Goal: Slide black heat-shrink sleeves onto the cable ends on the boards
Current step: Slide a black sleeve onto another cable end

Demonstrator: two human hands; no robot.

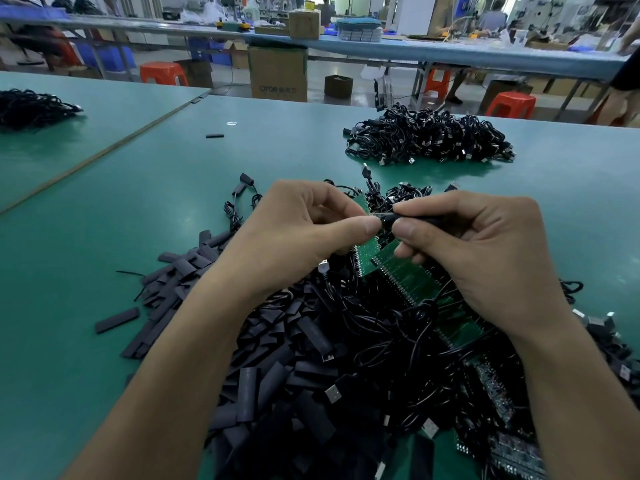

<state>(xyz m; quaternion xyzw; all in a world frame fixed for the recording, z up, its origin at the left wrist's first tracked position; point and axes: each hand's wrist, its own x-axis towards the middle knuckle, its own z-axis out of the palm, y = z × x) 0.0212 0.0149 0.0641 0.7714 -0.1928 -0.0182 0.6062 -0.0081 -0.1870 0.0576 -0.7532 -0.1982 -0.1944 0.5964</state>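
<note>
Sleeve (420, 220): right hand (485, 258); board (362, 203): left hand (298, 237)

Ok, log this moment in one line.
left hand pinches board | right hand pinches black sleeve | sleeve pile below
</note>
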